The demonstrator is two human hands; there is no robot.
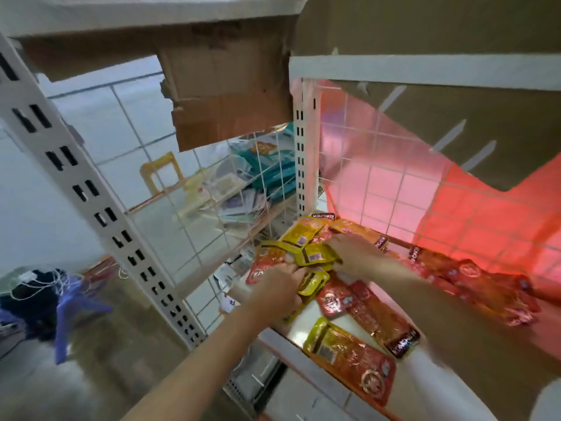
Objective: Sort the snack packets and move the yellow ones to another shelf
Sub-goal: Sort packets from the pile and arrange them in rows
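On a white wire-backed shelf [306, 335], yellow packets [306, 247] are heaped at eleven o'clock among red packets [358, 305]. Left hand [273, 287] pinches a yellow packet, right hand [355, 253] presses the heap, fingers curled over it. Gathering step; next, lift the yellows clear.

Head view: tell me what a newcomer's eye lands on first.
The heap of yellow packets at the shelf's back left corner, with the left hand and right hand both reaching into it. Then the red packets strewn to the right, under a red glow behind the wire grid.
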